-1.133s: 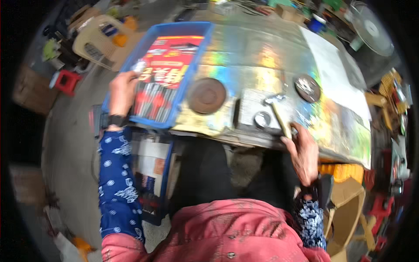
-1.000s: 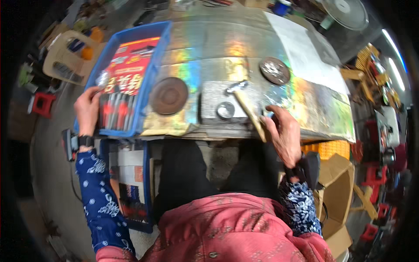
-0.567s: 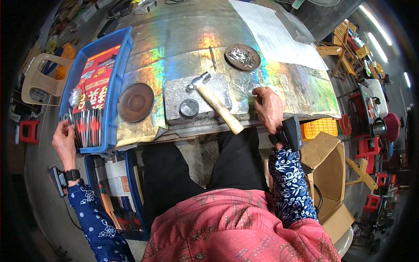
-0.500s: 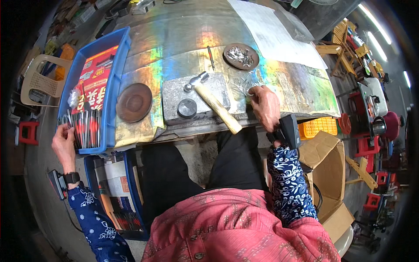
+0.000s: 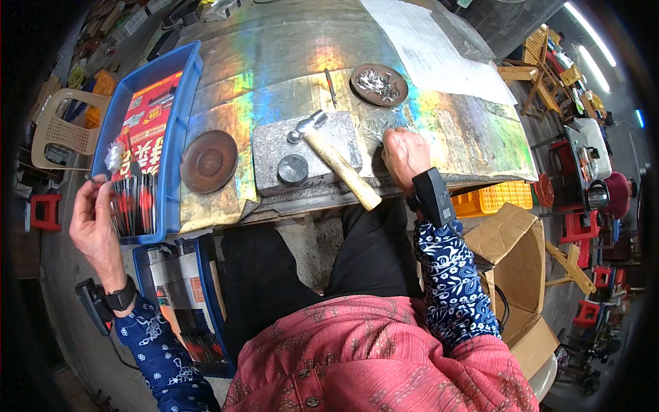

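My left hand point(image 5: 97, 223) is at the near left corner of the blue plastic tray point(image 5: 173, 158), beside a row of slim dark-and-red tools point(image 5: 141, 202). Its thumb and fingertips are drawn together; anything between them is too small to make out. On the table's right half, my right hand point(image 5: 406, 156) is closed, with its fingertips hidden under the knuckles. Small thin metal pieces point(image 5: 376, 129) lie scattered just beyond it. A wooden-handled hammer point(image 5: 336, 161) rests on a grey stone block point(image 5: 268, 143), next to a round dark metal piece point(image 5: 293, 169).
Beyond the right hand stands a brown dish point(image 5: 379, 101) of metal pieces. Another brown dish point(image 5: 209, 162) sits between tray and block. A slim dark-and-red tool point(image 5: 330, 86) lies farther back. Below the table are a second blue tray point(image 5: 218, 302) and a cardboard box point(image 5: 519, 275).
My left hand has risen a little at the tray's corner, showing more of its back. My right hand has shifted slightly left and turned, its fingers now tucked under.
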The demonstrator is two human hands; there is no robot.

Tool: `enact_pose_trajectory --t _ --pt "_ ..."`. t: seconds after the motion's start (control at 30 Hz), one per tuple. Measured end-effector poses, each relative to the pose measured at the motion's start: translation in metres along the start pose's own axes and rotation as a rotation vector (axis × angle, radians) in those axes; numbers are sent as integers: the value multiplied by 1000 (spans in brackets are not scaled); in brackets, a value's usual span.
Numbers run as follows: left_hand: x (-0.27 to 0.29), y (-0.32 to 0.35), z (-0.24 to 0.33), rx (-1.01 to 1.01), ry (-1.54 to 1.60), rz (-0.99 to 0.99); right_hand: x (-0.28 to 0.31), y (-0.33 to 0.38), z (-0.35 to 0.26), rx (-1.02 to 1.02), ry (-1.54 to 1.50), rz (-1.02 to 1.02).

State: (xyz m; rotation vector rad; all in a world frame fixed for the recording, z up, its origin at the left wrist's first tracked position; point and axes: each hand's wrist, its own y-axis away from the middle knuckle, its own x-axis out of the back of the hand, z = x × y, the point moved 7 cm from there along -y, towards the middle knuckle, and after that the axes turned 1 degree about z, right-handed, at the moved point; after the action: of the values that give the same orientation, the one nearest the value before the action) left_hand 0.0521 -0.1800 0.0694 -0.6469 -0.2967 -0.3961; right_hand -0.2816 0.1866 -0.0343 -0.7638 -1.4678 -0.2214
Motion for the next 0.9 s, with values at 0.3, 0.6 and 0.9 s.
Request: enact_pose_trajectory --t 0.3,0.6,0.9 --pt "-124 45 64 199 532 -278 9 -6 -3 37 -18 -78" --pt "-181 68 72 163 632 -304 24 11 8 -320 -413 -103" --pt "-192 88 67 77 479 -300 56 20 -22 -337 -721 71"
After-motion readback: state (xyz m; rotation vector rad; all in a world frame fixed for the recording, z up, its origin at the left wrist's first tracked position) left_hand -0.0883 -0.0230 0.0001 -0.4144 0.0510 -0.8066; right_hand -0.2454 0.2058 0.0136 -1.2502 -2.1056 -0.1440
